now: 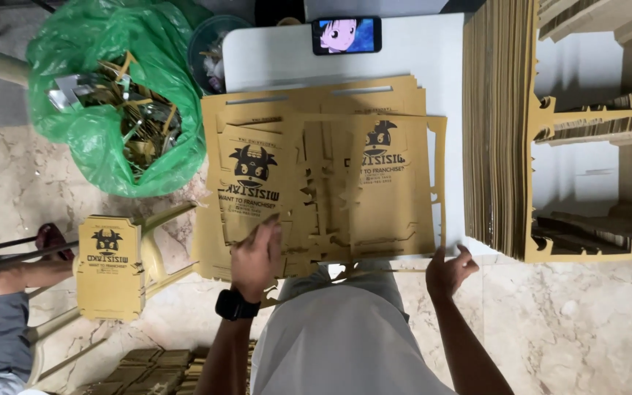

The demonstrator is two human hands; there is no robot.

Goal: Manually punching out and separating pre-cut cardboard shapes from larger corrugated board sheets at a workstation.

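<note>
- Left hand, smartwatch on the wrist, at about 7 o'clock of the die-cut cardboard sheet; fingers curled down on the printed panel near the sheet's near edge, pinching or pressing it, grip not fully clear from this angle.
- Right hand at about 5 o'clock of the sheet, at the near right corner; fingers bent, thumb out, touching the sheet's edge; cannot tell if it really clamps it.
- Sheet is tan with dark printed logos and punched cutouts, lying flat on top of a few more like it on the white table, covering most of it, near edge overhanging toward the person.
- Phone with lit screen lies on the table at 12 o'clock of the sheet, just apart from it.
- Tall stack of cardboard sheets on edge at 3 o'clock, just beside the sheet; more punched frames beyond it on the right.
- Green plastic bag full of cardboard scraps on the floor at 10 o'clock.
- Small stack of punched-out printed pieces on a chair at 8 o'clock, well apart from the left hand.
- Another person's arm at the far left edge, beside that chair.
- Marble floor beneath.
</note>
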